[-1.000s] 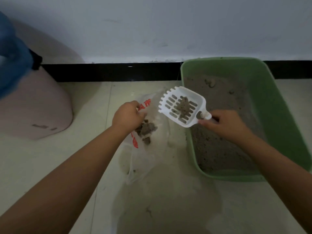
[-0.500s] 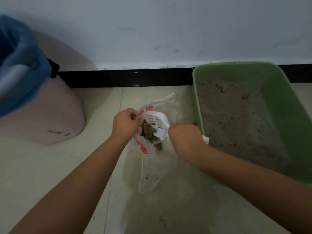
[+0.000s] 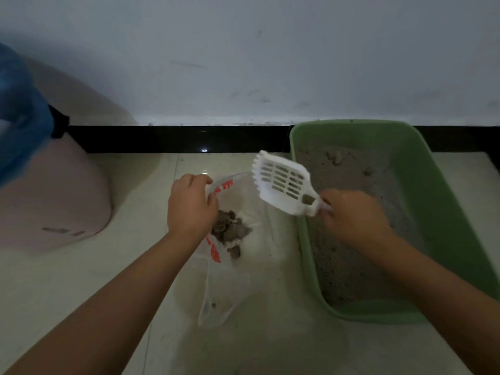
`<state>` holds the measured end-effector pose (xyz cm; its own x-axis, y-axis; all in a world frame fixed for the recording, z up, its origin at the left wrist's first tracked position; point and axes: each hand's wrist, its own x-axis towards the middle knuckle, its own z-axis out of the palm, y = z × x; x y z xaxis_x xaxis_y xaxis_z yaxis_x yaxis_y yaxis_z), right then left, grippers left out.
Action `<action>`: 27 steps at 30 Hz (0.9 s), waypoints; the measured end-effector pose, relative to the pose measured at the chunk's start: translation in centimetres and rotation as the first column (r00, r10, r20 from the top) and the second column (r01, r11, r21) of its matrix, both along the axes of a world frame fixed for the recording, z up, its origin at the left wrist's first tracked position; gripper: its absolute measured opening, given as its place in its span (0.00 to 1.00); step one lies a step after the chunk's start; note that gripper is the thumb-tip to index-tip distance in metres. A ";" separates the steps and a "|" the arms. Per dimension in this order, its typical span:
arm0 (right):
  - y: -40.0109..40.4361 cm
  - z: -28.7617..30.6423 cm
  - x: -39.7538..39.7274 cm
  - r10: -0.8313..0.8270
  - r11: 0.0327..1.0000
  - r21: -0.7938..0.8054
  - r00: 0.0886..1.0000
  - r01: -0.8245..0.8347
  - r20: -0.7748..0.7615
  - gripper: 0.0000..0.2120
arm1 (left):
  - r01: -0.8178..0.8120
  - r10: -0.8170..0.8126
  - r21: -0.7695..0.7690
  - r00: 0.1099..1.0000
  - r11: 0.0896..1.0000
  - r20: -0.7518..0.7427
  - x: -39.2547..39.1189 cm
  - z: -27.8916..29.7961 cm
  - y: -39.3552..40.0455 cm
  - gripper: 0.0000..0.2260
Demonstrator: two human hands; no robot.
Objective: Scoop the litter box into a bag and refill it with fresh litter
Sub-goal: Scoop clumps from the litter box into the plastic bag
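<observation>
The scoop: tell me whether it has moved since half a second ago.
Yes. The scoop has lifted out of the bag and swung right, toward the litter box.

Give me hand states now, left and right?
Left hand: closed, gripping the plastic bag by its rim.
Right hand: closed around the handle of the white scoop, which is nearly empty.

**Tally on the floor**

One green litter box (image 3: 438,212), one white slotted scoop (image 3: 284,185), one clear plastic bag (image 3: 230,288) with red print, one pink bin (image 3: 54,201) with one blue liner (image 3: 19,120). Two hands: left hand (image 3: 190,205), right hand (image 3: 351,215). Several clumps (image 3: 228,231) in the bag; exact number unclear.
</observation>
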<state>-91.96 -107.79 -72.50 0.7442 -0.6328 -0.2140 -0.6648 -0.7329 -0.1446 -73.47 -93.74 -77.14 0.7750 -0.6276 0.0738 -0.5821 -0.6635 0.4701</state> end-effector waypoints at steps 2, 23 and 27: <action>-2.4 0.1 -2.3 -0.125 0.992 0.042 0.985 0.121 0.115 0.14 | 0.147 -0.141 -0.055 0.985 0.988 0.102 -0.8 0.2 -1.0 0.11; -16.4 -3.4 -7.7 -0.479 0.877 -0.226 0.799 0.423 -0.364 0.09 | 0.781 -0.749 0.058 0.571 0.621 0.336 -5.4 -5.5 -12.6 0.12; -18.9 -5.3 -7.2 -0.417 0.908 -0.142 0.885 0.395 -0.206 0.16 | 0.799 -0.751 0.022 0.554 0.601 0.359 -5.5 -6.1 -13.4 0.12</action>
